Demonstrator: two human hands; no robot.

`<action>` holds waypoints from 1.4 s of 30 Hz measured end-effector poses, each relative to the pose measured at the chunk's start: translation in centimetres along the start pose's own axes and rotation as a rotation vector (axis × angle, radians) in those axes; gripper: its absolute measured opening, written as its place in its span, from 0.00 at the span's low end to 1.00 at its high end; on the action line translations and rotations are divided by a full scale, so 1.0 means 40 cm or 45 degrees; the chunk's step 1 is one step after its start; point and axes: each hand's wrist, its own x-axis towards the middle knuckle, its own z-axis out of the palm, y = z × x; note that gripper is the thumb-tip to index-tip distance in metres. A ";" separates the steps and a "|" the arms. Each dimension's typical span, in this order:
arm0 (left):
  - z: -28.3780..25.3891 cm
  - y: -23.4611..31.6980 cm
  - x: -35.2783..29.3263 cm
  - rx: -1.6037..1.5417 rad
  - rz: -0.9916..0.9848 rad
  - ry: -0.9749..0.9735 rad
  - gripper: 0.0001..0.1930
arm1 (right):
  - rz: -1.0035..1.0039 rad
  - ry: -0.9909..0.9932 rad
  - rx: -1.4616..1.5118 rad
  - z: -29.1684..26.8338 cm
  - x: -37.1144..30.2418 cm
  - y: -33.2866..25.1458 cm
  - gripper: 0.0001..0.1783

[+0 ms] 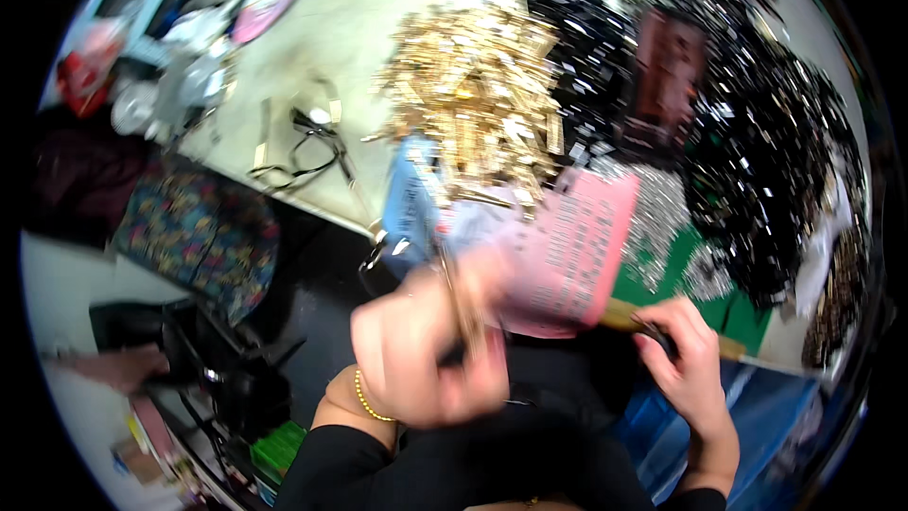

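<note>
Slim gold-brown piece (456, 289), blurred beside a pink sheet (577, 246), sits clamped in the left hand (421, 350) as the right hand (689, 360) pinches a dark object (659, 339), apparently mid-handling, steadiness likely needed next.

Head-worn fisheye view, facing down, close above the worktable (331, 43)

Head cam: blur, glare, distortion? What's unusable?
Head view: left hand heavily smeared, grip detail unreadable; head view: right hand clearer, though soft; head view: bright glints on the gold pieces and black pieces, hiding individual outlines; head view: fisheye curvature toward the rim, black corners.
</note>
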 end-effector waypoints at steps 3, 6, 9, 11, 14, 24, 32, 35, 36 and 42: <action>-0.043 -0.129 0.086 0.353 -0.613 0.096 0.12 | 0.147 0.094 0.076 0.004 -0.025 0.009 0.10; -0.060 -0.261 0.107 0.958 -0.354 0.335 0.13 | 0.182 0.126 0.054 0.009 -0.025 0.016 0.09; -0.105 -0.389 0.128 1.339 -0.091 0.600 0.15 | 0.272 0.215 0.064 -0.004 -0.053 0.019 0.06; -0.144 -0.495 0.150 1.009 -0.046 0.525 0.17 | 0.360 0.280 0.059 -0.028 -0.066 0.031 0.04; -0.153 -0.536 0.218 1.076 0.142 0.367 0.20 | 0.463 0.421 0.082 -0.058 -0.102 0.083 0.03; -0.019 -0.375 0.207 0.957 0.216 0.094 0.14 | 0.520 0.635 -0.047 -0.121 -0.156 0.114 0.05; -0.241 -0.496 0.148 1.004 0.299 -0.039 0.49 | 0.665 0.603 -0.029 -0.156 -0.204 0.135 0.08; -0.367 -0.603 0.137 0.573 0.063 -0.206 0.43 | 0.515 0.592 -0.276 -0.119 -0.153 0.155 0.11; -0.353 -0.572 0.149 0.718 -0.064 -0.197 0.39 | 0.486 0.583 -0.412 -0.110 -0.146 0.161 0.12; -0.306 -0.596 0.205 1.146 0.223 -0.026 0.12 | 0.566 0.474 -0.545 -0.091 -0.135 0.159 0.11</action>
